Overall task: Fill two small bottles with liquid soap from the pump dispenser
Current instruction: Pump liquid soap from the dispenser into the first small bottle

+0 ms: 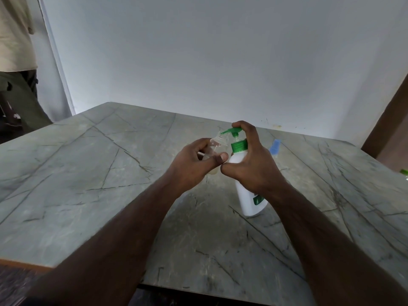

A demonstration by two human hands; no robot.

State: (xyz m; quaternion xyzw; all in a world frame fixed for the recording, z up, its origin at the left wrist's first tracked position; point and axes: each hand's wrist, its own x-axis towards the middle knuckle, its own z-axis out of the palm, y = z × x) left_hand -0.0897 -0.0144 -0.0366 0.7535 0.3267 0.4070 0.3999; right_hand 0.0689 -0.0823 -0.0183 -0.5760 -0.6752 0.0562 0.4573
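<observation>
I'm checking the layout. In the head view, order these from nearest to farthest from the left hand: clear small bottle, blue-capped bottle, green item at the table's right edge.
1. Clear small bottle, in the left hand.
2. Blue-capped bottle, behind the right hand.
3. Green item, far right edge.

A grey veined marble table [92, 173] stands against a plain white wall [220, 51].

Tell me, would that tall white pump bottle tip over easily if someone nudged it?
Probably yes. The pump bottle is tall and slim with a small base, and it already leans on the table. The right hand grips its shoulder, which likely steadies it. Its smooth plastic could be slippery if soapy.
</observation>
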